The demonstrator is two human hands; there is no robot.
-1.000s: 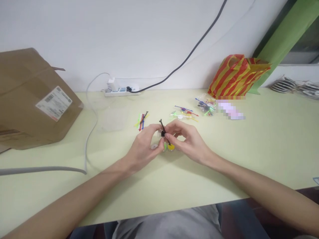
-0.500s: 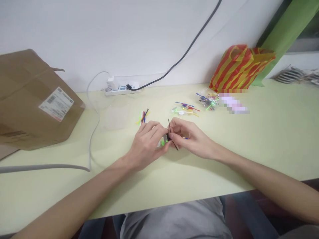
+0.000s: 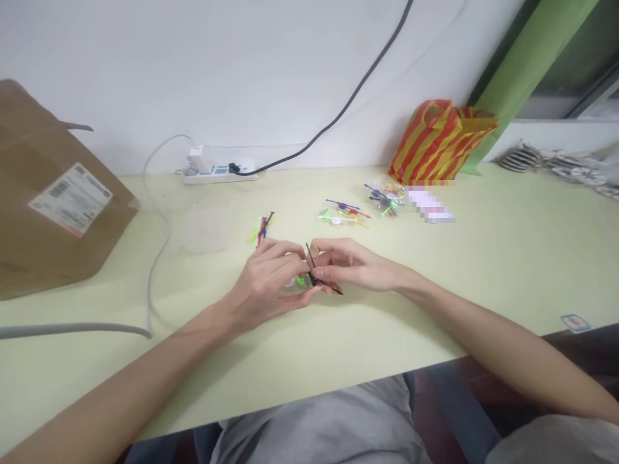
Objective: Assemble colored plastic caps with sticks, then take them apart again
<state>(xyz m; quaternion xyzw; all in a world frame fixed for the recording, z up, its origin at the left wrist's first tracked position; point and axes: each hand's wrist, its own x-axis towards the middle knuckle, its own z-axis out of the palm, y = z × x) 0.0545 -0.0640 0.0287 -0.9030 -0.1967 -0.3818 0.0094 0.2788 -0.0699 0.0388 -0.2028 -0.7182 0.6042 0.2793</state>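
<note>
"What are the hands doing?"

"Both are grasping, fingertips nearly meeting over a pale green table (image 3: pixel 483 258), left of the striped bag (image 3: pixel 442 145) and nearer the wearer than it. The right hand (image 3: pixel 358 265) pinches a black arrow spinner (image 3: pixel 313 279) at its hub, the thin arms sticking out. The left hand (image 3: pixel 268 277) grips what seems to be a clear disc (image 3: pixel 306 280) at the hub; fingers hide whether the two touch."

"Why hold them that way?"

"Probably because they are small: pinching the hub steadies the spinner without bending its arms, and gripping from opposite sides keeps the fingers out of each other's way."

"And what lies around?"

"A green disc (image 3: pixel 300 281) shows just beside the left fingers, seemingly placed for easy reach. Left of the bag and nearer the wearer, loose coloured spinners (image 3: pixel 343 218) lie spread out, perhaps so each colour shows. Farther left of it is a crossed bundle of arrows (image 3: pixel 262 229), apparently gathered to keep them together. Just in front of the bag is a clear packet (image 3: pixel 387 198) of more spinners."
</note>
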